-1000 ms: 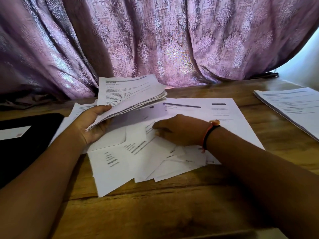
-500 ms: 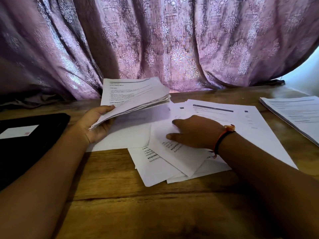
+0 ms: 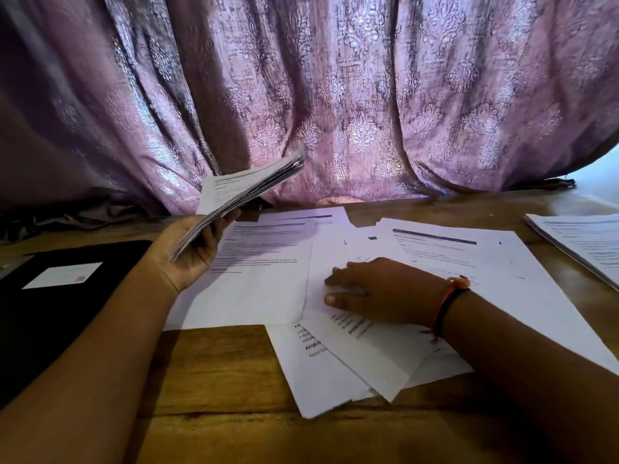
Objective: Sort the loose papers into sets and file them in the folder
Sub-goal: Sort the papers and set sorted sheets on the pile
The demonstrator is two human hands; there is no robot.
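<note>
Table (image 3: 217, 380): left hand (image 3: 191, 259) tilted stack (image 3: 241, 195) steeper.

A mauve curtain (image 3: 335, 95) with a woven damask pattern hangs in heavy folds across the whole width in front of me, its hem bunched along the far edge of the brown wooden table (image 3: 217, 380). Daylight glows through the cloth low at the centre, while the folds at the left lie in deep shade. At the far right, past the curtain's edge, a pale patch (image 3: 599, 172) shows bright, wall or window I cannot tell.
</note>
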